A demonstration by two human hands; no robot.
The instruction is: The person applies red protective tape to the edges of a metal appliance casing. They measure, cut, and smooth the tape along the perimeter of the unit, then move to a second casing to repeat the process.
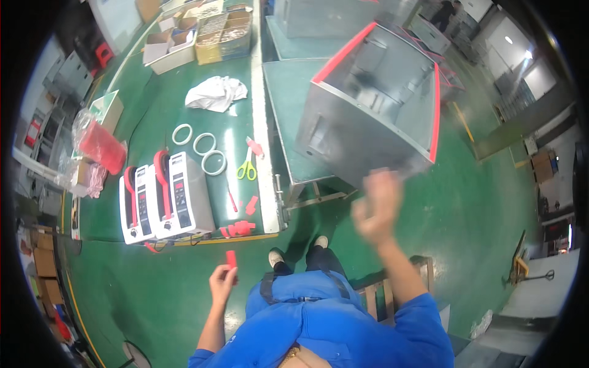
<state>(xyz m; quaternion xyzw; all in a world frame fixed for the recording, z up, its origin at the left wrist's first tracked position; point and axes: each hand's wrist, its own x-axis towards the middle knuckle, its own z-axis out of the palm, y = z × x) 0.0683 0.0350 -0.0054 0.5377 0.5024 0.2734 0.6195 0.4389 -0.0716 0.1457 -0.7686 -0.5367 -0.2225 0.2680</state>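
My left hand [222, 284] pinches a short strip of red tape [230, 258] between thumb and fingers, in front of the bench's near edge. My right hand [379, 208] is raised beside the lower front corner of a grey metal box [362, 132] and blurred by motion. Its fingers look apart from the thumb, and nothing shows in them. Whether it touches the box, I cannot tell. The box is open on its upper side, tilted, with red strips [343, 54] along its rim edges. It stands on a grey-green table [288, 116].
On the green bench, two white tape dispensers [184, 202] stand near loose red tape pieces [238, 229], green-handled scissors [246, 167], pale tape rings [213, 162] and a white cloth [216, 94]. Farther back are boxes of small parts [224, 37]. A wooden pallet [383, 294] lies right of my legs.
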